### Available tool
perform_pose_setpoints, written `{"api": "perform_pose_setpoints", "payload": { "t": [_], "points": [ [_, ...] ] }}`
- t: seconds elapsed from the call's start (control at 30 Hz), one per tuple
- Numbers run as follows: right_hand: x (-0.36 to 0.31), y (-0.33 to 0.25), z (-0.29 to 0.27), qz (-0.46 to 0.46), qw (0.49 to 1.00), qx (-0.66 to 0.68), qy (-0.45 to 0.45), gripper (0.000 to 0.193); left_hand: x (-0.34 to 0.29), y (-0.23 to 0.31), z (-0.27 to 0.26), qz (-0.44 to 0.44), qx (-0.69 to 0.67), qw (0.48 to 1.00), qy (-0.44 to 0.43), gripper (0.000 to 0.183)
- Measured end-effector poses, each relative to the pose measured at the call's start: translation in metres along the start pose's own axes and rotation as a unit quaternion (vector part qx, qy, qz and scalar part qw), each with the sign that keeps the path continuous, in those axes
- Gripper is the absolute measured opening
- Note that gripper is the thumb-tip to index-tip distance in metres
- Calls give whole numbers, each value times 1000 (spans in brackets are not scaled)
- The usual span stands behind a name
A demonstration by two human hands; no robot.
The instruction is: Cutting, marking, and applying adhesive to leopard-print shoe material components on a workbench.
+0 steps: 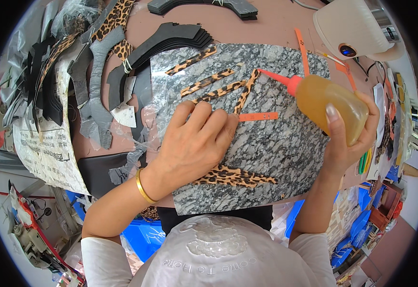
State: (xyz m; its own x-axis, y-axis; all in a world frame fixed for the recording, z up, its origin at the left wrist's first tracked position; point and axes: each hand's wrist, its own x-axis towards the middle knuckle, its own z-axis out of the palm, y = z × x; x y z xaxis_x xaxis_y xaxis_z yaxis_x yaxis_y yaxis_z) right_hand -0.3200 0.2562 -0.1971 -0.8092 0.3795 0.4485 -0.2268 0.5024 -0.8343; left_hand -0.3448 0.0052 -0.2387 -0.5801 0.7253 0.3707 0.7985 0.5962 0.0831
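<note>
My right hand (350,131) is wrapped round a squeeze bottle (331,103) of amber liquid, tilted over the board with its red nozzle pointing left. The nozzle tip is at the upper end of a narrow leopard-print strip (247,91). My left hand (197,138) pinches the lower end of that strip, its fingers closed and the wrist wearing a gold bangle. An orange ruler-like strip (261,116) lies beside these fingers. Several more leopard-print strips (206,82) rest above my left hand, and a pile of them (237,176) lies below it, partly covered.
The grey marbled board (285,153) overhangs the table's front edge. Stacked black curved pieces (175,40) and a grey padded piece (99,91) lie to the left. At the upper right stands a white appliance (350,28). Another orange strip (302,50) crosses the board's far edge.
</note>
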Motion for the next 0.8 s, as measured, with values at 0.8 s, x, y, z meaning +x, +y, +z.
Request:
{"api": "perform_pose_setpoints", "payload": {
  "t": [0.8],
  "points": [
    [-33,27,-50,133,948,289,26,45,-3,1,12,12,7,997,74,14]
  ]
}}
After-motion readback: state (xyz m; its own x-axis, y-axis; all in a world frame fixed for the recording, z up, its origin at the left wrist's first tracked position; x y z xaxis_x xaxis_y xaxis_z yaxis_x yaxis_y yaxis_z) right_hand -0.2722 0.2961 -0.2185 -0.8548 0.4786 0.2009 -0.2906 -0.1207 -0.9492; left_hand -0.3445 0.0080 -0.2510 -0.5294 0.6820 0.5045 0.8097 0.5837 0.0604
